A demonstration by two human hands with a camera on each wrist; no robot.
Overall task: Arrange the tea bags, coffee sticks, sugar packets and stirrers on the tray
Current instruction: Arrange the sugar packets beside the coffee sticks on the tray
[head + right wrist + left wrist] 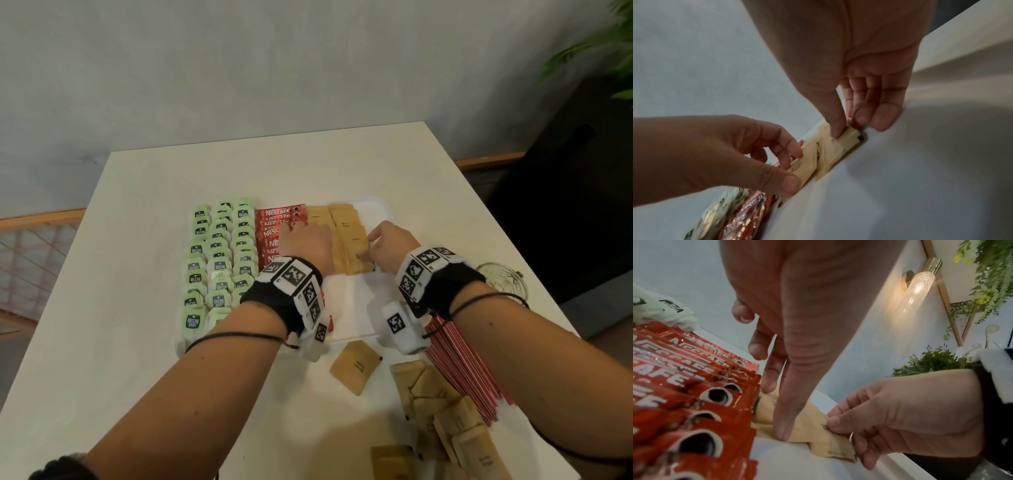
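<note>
Tea bags, pale green, fill the left third of a white tray on a white table, laid in three overlapping columns. Next come red coffee sticks in one shingled column. Over their near end rests the person's left hand, fingers loosely curled; its thumb presses the edge of the tan sugar packets, which lie in two overlapping rows mid-tray. To their right, the right hand pinches the nearest packet's corner between thumb and fingertips. Right of the tray, off it, more sugar packets lie scattered by a fan of red stirrers. To seat this packet well, it probably pays to keep the left thumb bracing the row while the right slides it flat, matching the overlap, then lets go gently
</note>
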